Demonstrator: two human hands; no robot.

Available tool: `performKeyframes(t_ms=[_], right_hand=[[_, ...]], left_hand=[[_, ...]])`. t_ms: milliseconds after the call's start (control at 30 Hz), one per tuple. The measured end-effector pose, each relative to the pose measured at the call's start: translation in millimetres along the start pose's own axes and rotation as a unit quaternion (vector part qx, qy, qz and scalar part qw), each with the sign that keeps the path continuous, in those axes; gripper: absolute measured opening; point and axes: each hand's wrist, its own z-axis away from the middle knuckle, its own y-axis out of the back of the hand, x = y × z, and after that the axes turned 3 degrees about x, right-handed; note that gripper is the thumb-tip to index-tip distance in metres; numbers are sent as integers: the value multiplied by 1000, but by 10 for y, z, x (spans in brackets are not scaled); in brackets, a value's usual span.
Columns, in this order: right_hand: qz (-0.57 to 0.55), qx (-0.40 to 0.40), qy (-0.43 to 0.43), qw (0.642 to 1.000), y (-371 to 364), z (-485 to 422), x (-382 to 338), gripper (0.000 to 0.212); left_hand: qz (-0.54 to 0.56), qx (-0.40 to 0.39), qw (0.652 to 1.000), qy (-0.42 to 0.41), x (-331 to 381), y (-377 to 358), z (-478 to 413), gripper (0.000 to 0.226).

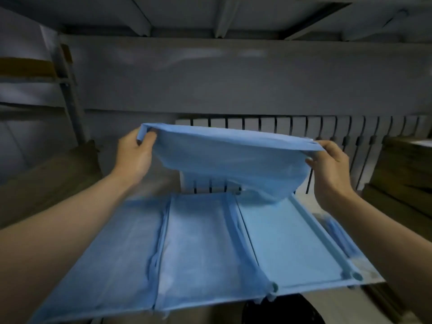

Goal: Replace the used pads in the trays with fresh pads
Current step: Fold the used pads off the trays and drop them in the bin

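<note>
A white surface (pixel 369 275) carries three blue trays (pixel 288 242) side by side.

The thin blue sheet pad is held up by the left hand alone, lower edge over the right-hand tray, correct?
Not alone: the head view shows the left hand and the right hand each gripping a top corner of the thin blue sheet pad. Its lower edge does hang over the right-hand light blue plastic tray.
</note>
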Motion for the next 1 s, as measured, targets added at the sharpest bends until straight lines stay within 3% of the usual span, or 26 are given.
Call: performKeyframes(t_ms=[167,267,467,600,667,733,900,1000], right_hand=[[80,0,-56,995,422,562,484,20],[150,-20,-98,984,624,818,699,14],[350,-74,-117,926,1033,1052,1166,24],[322,-127,-129,929,1079,1174,941,15],[311,-132,-136,932,1110,1166,868,12],[285,-112,-144,941,1124,1115,820,11],[266,-45,-121,955,1051,915,725,18],[242,-26,-127,962,931,779,756,36]], left_hand=[[-47,-53,995,67,-360,285,745,12],[-101,-82,984,124,-659,450,1119,27],[-100,-126,958,236,-1019,692,1600,29],[-78,-137,956,249,-1029,739,1679,37],[-78,-147,958,235,-985,737,1684,31],[-66,-154,960,223,-935,733,1666,16],[-71,-152,964,209,-875,677,1478,15],[-84,-139,963,215,-901,576,1362,20]])
